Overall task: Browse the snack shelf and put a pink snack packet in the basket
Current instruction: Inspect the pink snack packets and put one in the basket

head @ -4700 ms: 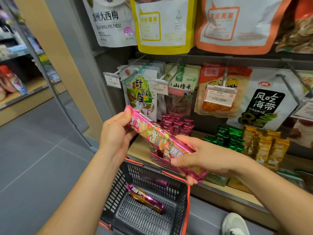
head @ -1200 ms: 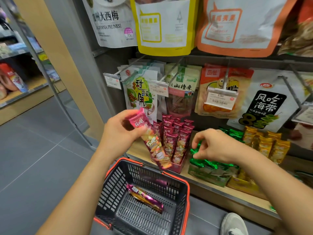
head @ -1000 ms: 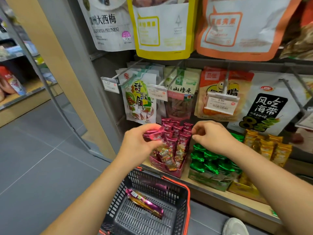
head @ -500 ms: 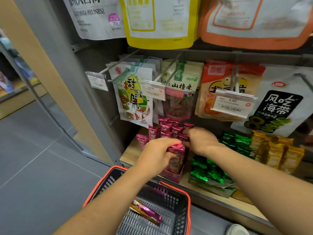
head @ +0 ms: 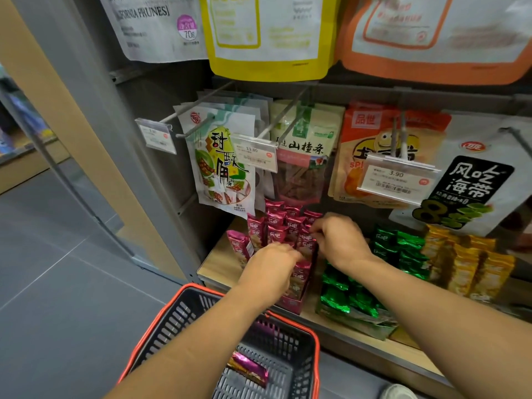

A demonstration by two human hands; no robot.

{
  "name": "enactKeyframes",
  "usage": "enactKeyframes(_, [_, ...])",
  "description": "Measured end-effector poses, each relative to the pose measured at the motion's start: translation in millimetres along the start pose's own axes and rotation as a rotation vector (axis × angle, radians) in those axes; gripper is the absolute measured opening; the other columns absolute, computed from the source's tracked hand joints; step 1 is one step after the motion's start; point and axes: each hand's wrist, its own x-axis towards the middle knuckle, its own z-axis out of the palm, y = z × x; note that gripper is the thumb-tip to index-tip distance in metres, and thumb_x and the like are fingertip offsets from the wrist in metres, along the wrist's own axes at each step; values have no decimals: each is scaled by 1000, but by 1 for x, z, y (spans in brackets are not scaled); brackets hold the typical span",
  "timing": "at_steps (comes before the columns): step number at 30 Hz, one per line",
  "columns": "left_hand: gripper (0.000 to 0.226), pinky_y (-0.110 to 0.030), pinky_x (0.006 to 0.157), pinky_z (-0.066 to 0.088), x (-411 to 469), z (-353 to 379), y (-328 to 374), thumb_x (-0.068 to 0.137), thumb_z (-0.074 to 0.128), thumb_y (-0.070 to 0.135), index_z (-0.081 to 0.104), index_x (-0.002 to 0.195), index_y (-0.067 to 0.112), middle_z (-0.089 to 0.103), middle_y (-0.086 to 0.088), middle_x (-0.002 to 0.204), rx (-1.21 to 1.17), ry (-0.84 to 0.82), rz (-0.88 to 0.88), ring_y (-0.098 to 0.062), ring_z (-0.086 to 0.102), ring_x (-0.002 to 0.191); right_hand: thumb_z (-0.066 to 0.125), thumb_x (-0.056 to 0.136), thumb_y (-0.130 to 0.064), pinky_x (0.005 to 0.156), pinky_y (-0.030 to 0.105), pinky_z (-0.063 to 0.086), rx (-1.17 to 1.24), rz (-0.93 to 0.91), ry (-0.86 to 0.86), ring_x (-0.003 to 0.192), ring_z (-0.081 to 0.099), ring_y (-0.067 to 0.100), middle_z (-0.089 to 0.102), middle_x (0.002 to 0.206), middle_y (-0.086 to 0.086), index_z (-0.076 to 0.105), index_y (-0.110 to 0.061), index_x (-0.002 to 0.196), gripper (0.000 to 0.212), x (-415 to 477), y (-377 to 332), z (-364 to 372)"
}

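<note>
Both hands are up at the shelf (head: 218, 263), at the pink display box (head: 290, 305) on its front edge. L hand (head: 270, 266) sits over the front row of boxed pkts (head: 275, 226), knuckles up, fingers curled down among them. The tips are hidden, so I can't tell if they grip a pkt or only press on it. R hand (head: 341, 240) is just beside it, at the box's right side, fingers curled, w/ thumb and forefinger tips pinching the top edge of one boxed pkt. The hands are near each other; can't tell if they touch.

The basket (head: 316, 352) is below the shelf edge: dark grid walls, orange-red rim, L forearm crossing over it. A pink pkt (head: 250, 370) lies flat on the basket's bottom, one end hidden behind that forearm.

Right of the box come green pkts (head: 403, 249), then gold pkts (head: 466, 263), both on the same shelf. Above, bags hang on pegs, and a price tag (head: 398, 180) reads 3.90. Grey tiled floor (head: 57, 283) lies to the left. The toe of a pale shoe (head: 398, 393) shows at bottom right.
</note>
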Motion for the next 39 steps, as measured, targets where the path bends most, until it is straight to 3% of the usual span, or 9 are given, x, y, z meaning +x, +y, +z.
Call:
enactKeyframes(6, [32,-37,88,43,6,3,7,86,59,12,67,116,19,60,-2,117,151,41,88,-26,42,108,63,89,-29,80,32,52,-53,-5,-286,98,62,19,66,103,-3,72,-29,97,12,3,-11,-10])
enactKeyframes(11, [49,-35,92,45,10,-9,-7,71,58,-5,68,114,17,57,1,121,-146,218,-59,-18,40,109,52,88,-48,64,29,45,-43,32,-441,90,57,17,57,101,-1,69,-21,90,32,3,-6,-20])
enactKeyframes(14, [62,-35,105,40,7,-8,-21,81,61,0,50,138,23,53,2,136,-115,99,-138,-20,41,122,63,78,-66,80,32,50,-116,-9,-410,99,58,17,59,109,-3,66,-22,110,54,-6,-2,-19])
enactKeyframes(17, [57,-42,105,41,4,0,-24,89,62,14,45,142,23,49,-1,140,-38,-75,-157,-24,43,127,68,76,-64,90,38,47,-216,-24,-270,107,57,21,60,114,-1,62,-23,111,55,-12,-8,-8])
enactKeyframes(21, [31,-32,97,44,3,-12,-25,94,55,14,67,123,20,59,1,126,-7,-1,-172,-21,56,115,70,79,-55,97,42,40,-266,42,-256,114,55,24,60,117,0,57,-24,112,47,-11,-11,-6])
enactKeyframes(26, [30,-35,90,49,-8,-73,-19,92,56,13,71,115,24,63,7,119,9,208,-135,-20,61,106,68,80,-54,100,45,38,-335,24,-288,121,50,25,57,125,0,55,-24,119,51,-12,-14,-8])
enactKeyframes(32, [15,-37,84,50,-52,-156,-5,86,70,22,77,98,26,71,9,96,-10,293,-82,-18,61,96,67,80,-58,111,56,25,-403,-90,-483,143,24,31,27,156,7,25,-17,150,91,-21,-33,-48])
enactKeyframes(35, [4,-25,72,49,-68,-186,-7,78,78,26,76,81,29,69,18,75,-230,387,-206,-2,60,75,61,91,-44,114,42,27,-229,-264,-610,143,30,24,27,159,3,23,-22,152,75,-35,-55,-85])
enactKeyframes(39, [14,-16,47,46,-96,-193,-2,75,80,15,72,67,24,66,10,58,-799,524,-369,0,57,50,52,97,-40,100,25,46,622,-189,-802,118,58,7,60,131,-7,54,-32,130,34,-75,-89,-113])
